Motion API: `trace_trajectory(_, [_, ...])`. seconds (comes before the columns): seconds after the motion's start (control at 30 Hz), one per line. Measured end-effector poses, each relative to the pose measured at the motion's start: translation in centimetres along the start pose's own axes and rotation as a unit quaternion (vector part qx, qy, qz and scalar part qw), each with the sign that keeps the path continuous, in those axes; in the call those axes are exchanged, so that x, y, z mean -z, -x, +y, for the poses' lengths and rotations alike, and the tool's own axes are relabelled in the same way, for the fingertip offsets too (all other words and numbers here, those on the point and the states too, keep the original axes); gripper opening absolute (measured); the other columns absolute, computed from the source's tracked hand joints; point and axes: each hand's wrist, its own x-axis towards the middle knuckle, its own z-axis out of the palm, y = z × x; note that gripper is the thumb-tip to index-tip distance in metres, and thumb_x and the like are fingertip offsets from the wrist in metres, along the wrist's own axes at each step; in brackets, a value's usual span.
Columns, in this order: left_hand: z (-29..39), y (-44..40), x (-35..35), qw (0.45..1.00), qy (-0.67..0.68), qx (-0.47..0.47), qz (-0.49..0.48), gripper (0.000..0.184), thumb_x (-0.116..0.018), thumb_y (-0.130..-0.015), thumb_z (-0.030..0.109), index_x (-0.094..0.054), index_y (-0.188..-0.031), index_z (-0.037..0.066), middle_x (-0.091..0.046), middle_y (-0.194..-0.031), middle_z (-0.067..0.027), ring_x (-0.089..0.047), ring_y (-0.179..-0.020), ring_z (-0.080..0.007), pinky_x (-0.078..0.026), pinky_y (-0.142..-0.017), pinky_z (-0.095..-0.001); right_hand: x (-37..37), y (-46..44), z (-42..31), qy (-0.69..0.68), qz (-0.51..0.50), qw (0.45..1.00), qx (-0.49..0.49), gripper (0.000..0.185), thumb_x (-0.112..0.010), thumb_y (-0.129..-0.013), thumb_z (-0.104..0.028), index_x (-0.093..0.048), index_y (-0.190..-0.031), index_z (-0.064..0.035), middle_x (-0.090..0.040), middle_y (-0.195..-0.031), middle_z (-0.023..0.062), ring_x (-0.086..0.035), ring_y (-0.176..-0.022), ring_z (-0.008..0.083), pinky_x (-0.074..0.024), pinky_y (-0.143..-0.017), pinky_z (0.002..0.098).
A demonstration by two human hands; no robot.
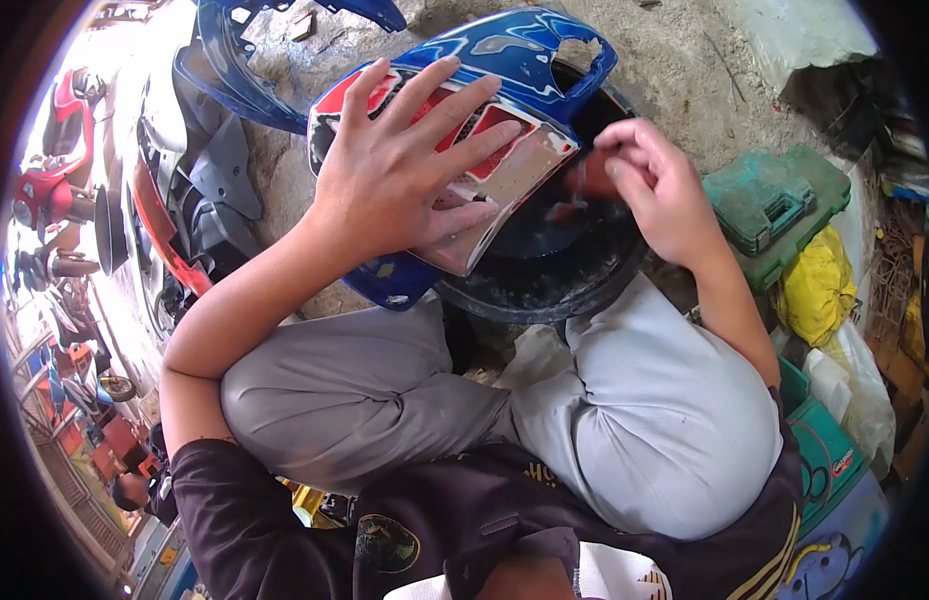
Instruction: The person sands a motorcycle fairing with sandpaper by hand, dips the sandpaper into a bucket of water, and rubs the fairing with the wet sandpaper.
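Note:
My left hand (399, 160) lies open with its fingers spread on a motorcycle body panel (524, 180). The panel is blue, red and white, with sanded-looking bare patches, and it rests over the rim of a round black basin (544, 300). Dark liquid (549, 235) shows in the basin. My right hand (654, 185) is above the basin's right side, its fingers closed in a pinch. At the fingertips is a blurred reddish-brown piece (589, 182), perhaps sandpaper; its exact kind is unclear.
Another blue panel (234, 80) lies on the rough concrete floor (674, 60) at upper left. Grey and orange fairings (164, 225) lean on the left. A green tool case (774, 205), a yellow plastic bag (817, 275) and a teal box (824, 450) stand on the right.

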Motion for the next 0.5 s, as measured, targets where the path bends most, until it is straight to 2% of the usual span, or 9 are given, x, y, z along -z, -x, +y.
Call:
trace_trajectory(0.1, [-0.1,0.2,-0.3,1.000,0.001,-0.009,0.006,0.075,-0.086,-0.082,0.068,-0.073,-0.151,0.041,-0.059,-0.169,-0.0011,-0.051,-0.156,-0.0328,-0.032,-0.126,-0.0677,0.1,-0.8,-0.6,-0.083,-0.057,0.993,-0.055,0.020,-0.063,-0.112,-0.006,-0.064,-0.132,-0.0045,-0.080,-0.108,0.0032,-0.072,-0.096,0.0074,-0.0578,-0.083,0.0268])
trace_trajectory(0.13, [-0.1,0.3,-0.2,1.000,0.005,-0.009,0.006,0.073,-0.086,-0.082,0.068,-0.075,-0.148,0.040,-0.059,-0.168,-0.0011,-0.050,-0.157,-0.0330,-0.031,-0.126,-0.0680,0.2,-0.5,-1.6,-0.143,-0.075,0.985,-0.060,0.019,-0.065,-0.113,-0.012,-0.065,-0.131,-0.0067,-0.078,-0.110,0.0010,-0.071,-0.097,0.0065,-0.0566,-0.081,0.0258])
trace_trajectory(0.23, [0.1,-0.2,0.2,0.999,0.031,0.003,0.010,0.067,-0.087,-0.080,0.067,-0.080,-0.140,0.037,-0.061,-0.166,-0.0013,-0.049,-0.157,-0.0335,-0.029,-0.126,-0.0689,0.1,-1.5,-3.4,-0.252,-0.090,0.963,-0.031,0.021,-0.067,-0.113,-0.016,-0.065,-0.133,-0.0090,-0.077,-0.111,0.0003,-0.070,-0.097,0.0071,-0.0559,-0.079,0.0249])
trace_trajectory(0.3, [0.4,-0.6,0.6,0.997,0.069,0.026,0.010,0.060,-0.088,-0.080,0.066,-0.085,-0.131,0.035,-0.063,-0.163,-0.0015,-0.049,-0.157,-0.0340,-0.028,-0.126,-0.0692,-0.6,-1.7,-4.6,-0.278,-0.094,0.955,-0.030,0.024,-0.070,-0.113,-0.016,-0.063,-0.135,-0.0089,-0.078,-0.117,0.0038,-0.071,-0.101,0.0084,-0.0573,-0.080,0.0269])
trace_trajectory(0.4, [0.6,-0.9,0.8,0.997,0.063,0.044,0.018,0.048,-0.086,-0.082,0.071,-0.090,-0.114,0.035,-0.068,-0.153,0.0008,-0.052,-0.151,-0.0301,-0.027,-0.124,-0.0674,-1.9,-2.1,-5.2,-0.290,-0.102,0.951,-0.020,0.027,-0.072,-0.112,-0.015,-0.062,-0.135,-0.0072,-0.079,-0.122,0.0083,-0.071,-0.100,0.0102,-0.0584,-0.081,0.0297])
trace_trajectory(0.5, [1.0,-1.1,0.2,0.994,0.074,0.062,0.054,0.042,-0.087,-0.080,0.069,-0.092,-0.099,0.033,-0.071,-0.148,0.0048,-0.055,-0.148,-0.0279,-0.026,-0.123,-0.0689,-2.8,-2.2,-4.7,-0.325,-0.098,0.940,-0.023,0.028,-0.072,-0.112,-0.014,-0.060,-0.136,-0.0074,-0.079,-0.121,0.0084,-0.071,-0.100,0.0109,-0.0580,-0.084,0.0292])
